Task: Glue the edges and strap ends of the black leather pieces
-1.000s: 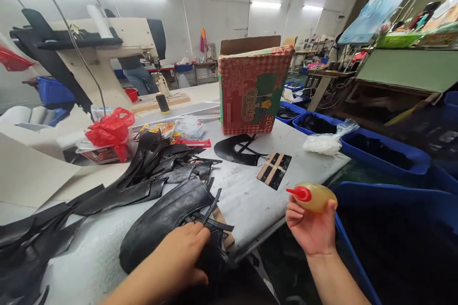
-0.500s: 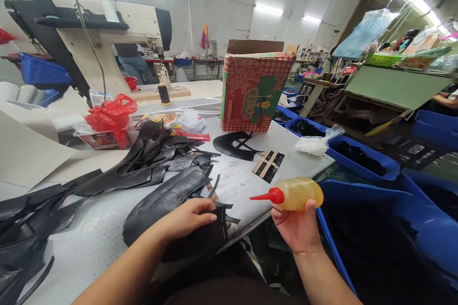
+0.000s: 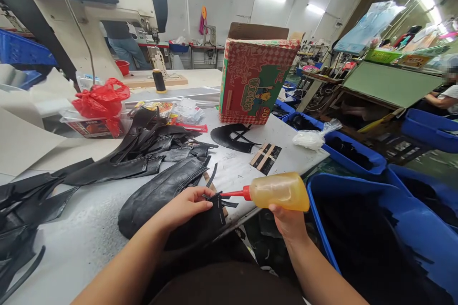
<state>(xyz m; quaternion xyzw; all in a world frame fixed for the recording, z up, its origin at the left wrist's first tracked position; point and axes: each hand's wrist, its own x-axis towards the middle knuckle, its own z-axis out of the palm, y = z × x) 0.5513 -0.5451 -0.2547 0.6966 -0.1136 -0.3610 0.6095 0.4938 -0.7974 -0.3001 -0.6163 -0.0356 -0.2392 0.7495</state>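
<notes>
In my right hand (image 3: 291, 225) is a squeeze bottle (image 3: 279, 191) of yellowish liquid, lying nearly level with its red nozzle pointing left. The nozzle tip meets, or almost meets, the upper edge of a black leather piece (image 3: 200, 229); exact contact is hard to tell. My left hand (image 3: 188, 207) is closed on that piece, thumb on top near a narrow strap end. White marks run down the piece's right edge. Beneath and behind it lie more black leather pieces (image 3: 161, 190) with loose straps. What my left fingertips press underneath is hidden.
Further back are a heap of black cut pieces (image 3: 143, 152), a red patterned carton (image 3: 254, 81), a striped small board (image 3: 265, 158) and a sewing machine (image 3: 96, 9). Blue bins (image 3: 422, 228) stand right of the table edge. A person (image 3: 442, 97) sits at far right.
My right hand has brought the bottle left and slightly down, so its nozzle now reaches the leather piece's edge. My left hand stays on the piece. The view has shifted slightly.
</notes>
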